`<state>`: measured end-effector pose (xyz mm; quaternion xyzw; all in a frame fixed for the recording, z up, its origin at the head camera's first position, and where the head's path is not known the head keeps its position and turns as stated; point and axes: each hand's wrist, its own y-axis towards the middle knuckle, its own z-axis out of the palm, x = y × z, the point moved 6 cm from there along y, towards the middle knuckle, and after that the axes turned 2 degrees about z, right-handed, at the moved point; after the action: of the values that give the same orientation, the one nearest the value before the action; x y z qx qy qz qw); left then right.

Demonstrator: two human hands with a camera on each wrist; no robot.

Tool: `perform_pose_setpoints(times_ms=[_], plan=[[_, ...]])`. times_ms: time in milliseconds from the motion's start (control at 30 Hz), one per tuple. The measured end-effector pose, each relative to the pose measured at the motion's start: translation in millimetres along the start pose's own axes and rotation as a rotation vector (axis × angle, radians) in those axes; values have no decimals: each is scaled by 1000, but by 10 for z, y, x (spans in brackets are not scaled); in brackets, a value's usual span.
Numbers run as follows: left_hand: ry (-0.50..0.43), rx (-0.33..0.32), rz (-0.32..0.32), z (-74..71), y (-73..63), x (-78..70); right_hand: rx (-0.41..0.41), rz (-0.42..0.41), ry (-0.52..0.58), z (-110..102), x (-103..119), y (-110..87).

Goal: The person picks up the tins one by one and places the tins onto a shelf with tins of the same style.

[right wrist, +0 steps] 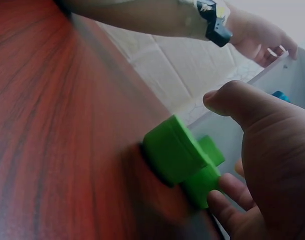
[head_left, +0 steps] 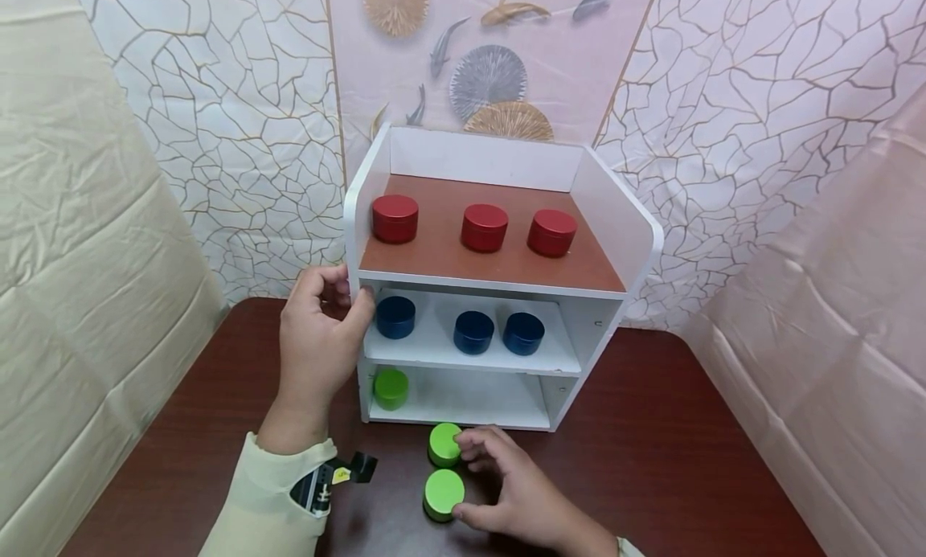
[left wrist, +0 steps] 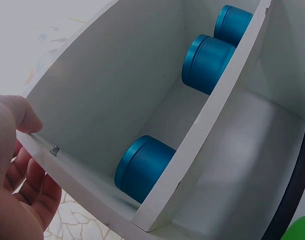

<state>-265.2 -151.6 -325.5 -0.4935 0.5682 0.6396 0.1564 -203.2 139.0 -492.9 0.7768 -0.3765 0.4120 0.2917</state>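
My left hand [head_left: 321, 340] grips the left side panel of a white three-level shelf unit [head_left: 492, 282], the thumb on its front edge and the fingers behind. My right hand [head_left: 514, 485] is spread just right of two round green tins on the table, a nearer green tin [head_left: 444, 494] and a farther green tin [head_left: 444, 444]. In the right wrist view its thumb stands apart from the tins, while its fingertips [right wrist: 232, 187] are close beside one; whether they touch is unclear. A third green tin [head_left: 391, 389] sits on the bottom level, at the left.
On the middle level stand three blue tins [head_left: 473, 333], and on the brown top level three red tins [head_left: 484, 228]. The unit rests on a dark red-brown table [head_left: 651, 444]. Patterned cloth [head_left: 239, 123] hangs behind, with beige cloth [head_left: 87, 300] at the left.
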Motion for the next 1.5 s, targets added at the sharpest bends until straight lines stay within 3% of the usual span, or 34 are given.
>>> perform_pose_setpoints(times_ms=[167, 633, 833, 1133, 1500], plan=[[1, 0, -1, 0, -1, 5, 2, -68, -32, 54, 6, -1], [-4, 0, 3, -5, 9, 10, -45, -139, -157, 144, 14, -8], [2, -1, 1, -4, 8, 4, -26, -109, -228, 198, 0, -20], [3, 3, 1, -1, 7, -15, -39, -145, -344, 232, -3, -32], [2, 3, 7, -1, 7, -11, -37, -169, -374, 245, 13, -40]])
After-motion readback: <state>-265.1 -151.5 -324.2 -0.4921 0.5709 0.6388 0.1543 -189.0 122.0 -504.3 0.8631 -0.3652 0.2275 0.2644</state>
